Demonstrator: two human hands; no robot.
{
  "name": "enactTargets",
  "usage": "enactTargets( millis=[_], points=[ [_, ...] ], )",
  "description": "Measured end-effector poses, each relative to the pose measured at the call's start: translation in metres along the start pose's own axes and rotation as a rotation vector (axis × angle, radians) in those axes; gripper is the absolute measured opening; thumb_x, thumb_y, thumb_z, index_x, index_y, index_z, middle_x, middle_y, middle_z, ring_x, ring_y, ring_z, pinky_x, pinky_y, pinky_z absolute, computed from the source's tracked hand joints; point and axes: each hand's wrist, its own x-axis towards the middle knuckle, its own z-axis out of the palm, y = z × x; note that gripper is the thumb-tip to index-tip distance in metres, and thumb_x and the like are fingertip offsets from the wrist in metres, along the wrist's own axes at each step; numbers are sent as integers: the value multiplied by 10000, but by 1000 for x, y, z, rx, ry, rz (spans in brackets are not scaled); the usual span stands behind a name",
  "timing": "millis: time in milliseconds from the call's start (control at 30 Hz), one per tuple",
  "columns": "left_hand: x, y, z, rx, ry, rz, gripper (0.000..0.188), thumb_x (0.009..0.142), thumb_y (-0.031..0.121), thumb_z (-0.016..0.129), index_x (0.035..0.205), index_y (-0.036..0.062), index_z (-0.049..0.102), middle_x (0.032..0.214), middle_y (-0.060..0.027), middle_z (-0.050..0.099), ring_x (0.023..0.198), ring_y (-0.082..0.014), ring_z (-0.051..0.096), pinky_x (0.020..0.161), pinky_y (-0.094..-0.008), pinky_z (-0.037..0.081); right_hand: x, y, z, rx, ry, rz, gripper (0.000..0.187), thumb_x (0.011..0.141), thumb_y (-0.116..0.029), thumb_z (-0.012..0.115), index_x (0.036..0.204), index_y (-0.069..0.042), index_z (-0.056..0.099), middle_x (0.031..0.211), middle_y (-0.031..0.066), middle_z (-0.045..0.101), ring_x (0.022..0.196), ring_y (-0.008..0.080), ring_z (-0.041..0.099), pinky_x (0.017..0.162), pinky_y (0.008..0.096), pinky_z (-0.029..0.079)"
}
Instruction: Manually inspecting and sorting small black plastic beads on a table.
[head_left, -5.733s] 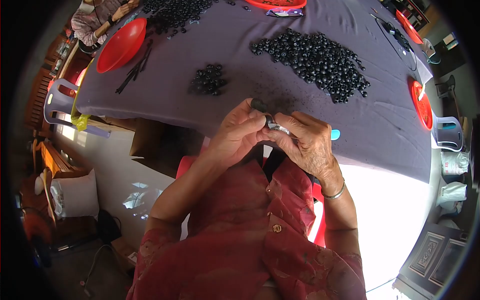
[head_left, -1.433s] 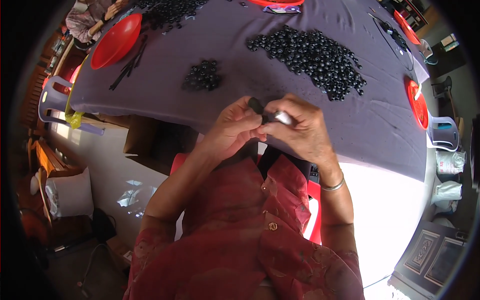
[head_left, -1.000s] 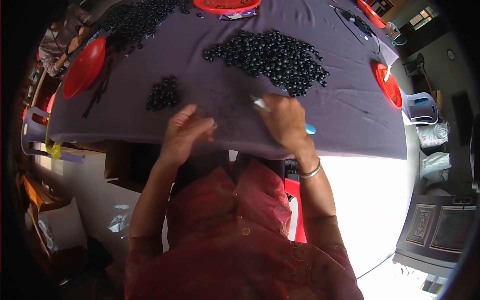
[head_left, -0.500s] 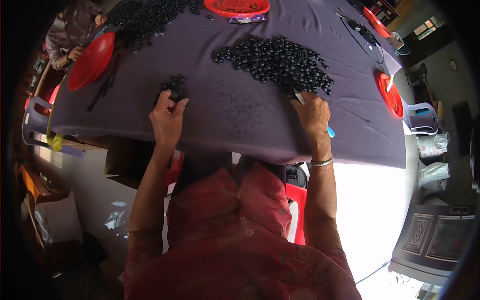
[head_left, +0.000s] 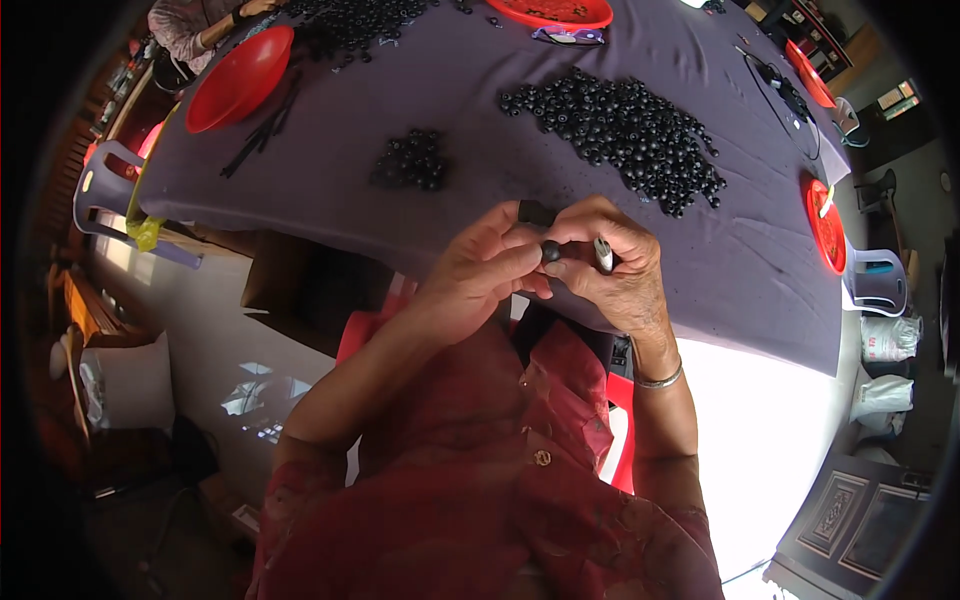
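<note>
From the head camera, looking down, we see both hands drawn together close to the chest, just above the near edge of a table covered in a purple cloth (head_left: pixel 330 190). Our left hand (head_left: pixel 478 272) is curled, its thumb and fingers pinched around a small black bead (head_left: pixel 550 251) that sits right between the two hands. Our right hand (head_left: pixel 612 272) is also closed, its fingertips meeting the bead from the other side, while a thin white tool (head_left: pixel 603 252) pokes up between its fingers. A short dark piece (head_left: pixel 536 212) shows above the left fingers (we cannot tell what it is).

On the cloth beyond the hands lies a large spread of black beads (head_left: pixel 625 130), well apart from a smaller heap of beads (head_left: pixel 410 162) to its left. A red bowl (head_left: pixel 238 78) rests near the far left corner with a few dark sticks (head_left: pixel 262 138) just beside it. A red tray (head_left: pixel 826 225) sits at the right edge, and another red dish (head_left: pixel 550 12) at the far side. A second person's sleeve (head_left: pixel 192 22) reaches in at the top left.
</note>
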Motion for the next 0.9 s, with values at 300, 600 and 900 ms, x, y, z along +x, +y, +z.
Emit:
enactTargets(
  millis=[300,600,900],
  points=[
    [1,-13,-15,-179,-73,35,274,897,80,572,1149,88,462,1008,-20,587,927,-111,558,772,-296,474,0,-2,7,130,-49,-20,266,671,104,702,910,-9,666,918,57,583,802,115,578,681,238,490],
    [0,-6,-3,-141,20,24,228,902,65,555,1114,78,471,965,-27,561,889,-119,550,770,-290,469,-1,-2,12,41,4,-36,272,640,9,804,874,-20,668,880,35,580,756,119,562,671,255,479],
    [2,-14,-21,-131,-4,20,213,922,93,550,1123,68,483,966,-12,573,913,-110,603,787,-288,532,-2,8,17,-40,47,-79,257,661,30,787,880,-26,664,891,27,568,777,114,570,656,247,487]
  ],
)
